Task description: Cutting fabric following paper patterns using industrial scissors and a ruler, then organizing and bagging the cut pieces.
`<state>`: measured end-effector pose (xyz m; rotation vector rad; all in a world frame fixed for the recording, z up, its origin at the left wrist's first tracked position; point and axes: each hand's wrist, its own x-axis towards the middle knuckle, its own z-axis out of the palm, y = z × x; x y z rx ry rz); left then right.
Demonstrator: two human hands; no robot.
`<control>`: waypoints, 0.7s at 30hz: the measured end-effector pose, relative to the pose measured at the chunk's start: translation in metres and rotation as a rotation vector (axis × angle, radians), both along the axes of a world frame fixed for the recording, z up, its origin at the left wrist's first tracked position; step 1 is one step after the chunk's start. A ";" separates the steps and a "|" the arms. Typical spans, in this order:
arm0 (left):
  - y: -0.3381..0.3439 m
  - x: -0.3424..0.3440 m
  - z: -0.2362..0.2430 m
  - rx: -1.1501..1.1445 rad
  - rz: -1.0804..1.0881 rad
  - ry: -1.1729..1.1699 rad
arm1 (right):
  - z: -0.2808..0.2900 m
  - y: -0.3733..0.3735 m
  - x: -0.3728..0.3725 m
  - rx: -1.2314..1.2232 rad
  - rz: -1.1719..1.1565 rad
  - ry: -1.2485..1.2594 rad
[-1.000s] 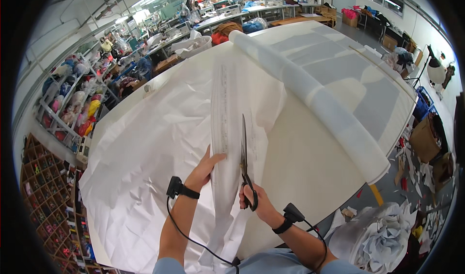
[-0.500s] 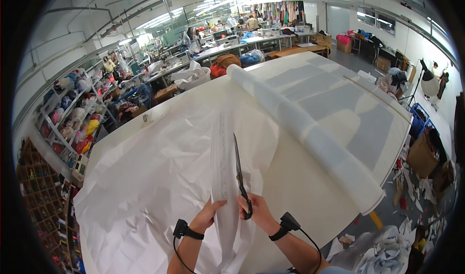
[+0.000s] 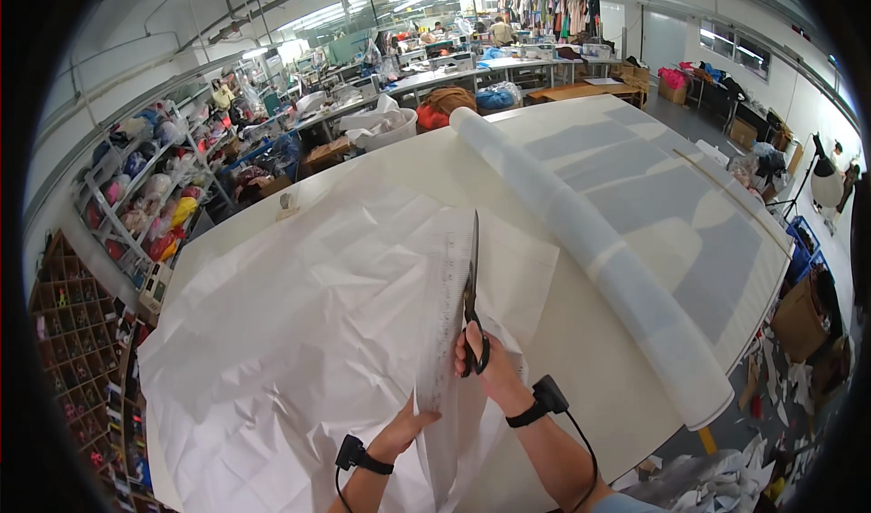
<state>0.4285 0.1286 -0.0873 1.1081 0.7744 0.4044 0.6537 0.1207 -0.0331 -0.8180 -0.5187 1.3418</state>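
Note:
My right hand [image 3: 485, 361] is closed round the black handles of large scissors [image 3: 471, 282]. Their blades look closed and point away from me. A long see-through ruler [image 3: 442, 322] with printed markings lies just left of the blades. At its near end, my left hand [image 3: 406, 429] is closed, thumb over the ruler; whether it also pinches paper is hidden. Beneath both hands spreads a large creased sheet of white paper [image 3: 290, 332], with folds standing up around the ruler and under my right wrist.
A thick roll of pale translucent sheeting [image 3: 599, 263] crosses the cream table [image 3: 581, 359], partly unrolled over grey-blue pattern shapes [image 3: 671, 214]. Shelves of bagged goods [image 3: 150, 182] stand left of the table. Paper scraps [image 3: 717, 481] heap on the floor at right, near cardboard boxes [image 3: 798, 309].
My right hand has moved farther away with the scissors. My left hand and the ruler have come nearer to me. The whole view has shifted slightly.

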 end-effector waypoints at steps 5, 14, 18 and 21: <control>0.000 -0.004 -0.012 -0.049 -0.006 -0.022 | -0.002 0.016 0.015 -0.020 -0.038 -0.134; -0.011 -0.034 -0.014 -0.082 -0.045 -0.066 | 0.006 -0.049 0.070 0.115 -0.177 -0.299; -0.016 -0.082 0.016 -0.112 0.163 -0.315 | -0.009 -0.165 0.124 0.189 -0.218 -0.401; -0.024 -0.102 0.064 -0.077 0.281 -0.381 | -0.034 -0.233 0.153 -0.066 -0.383 -0.622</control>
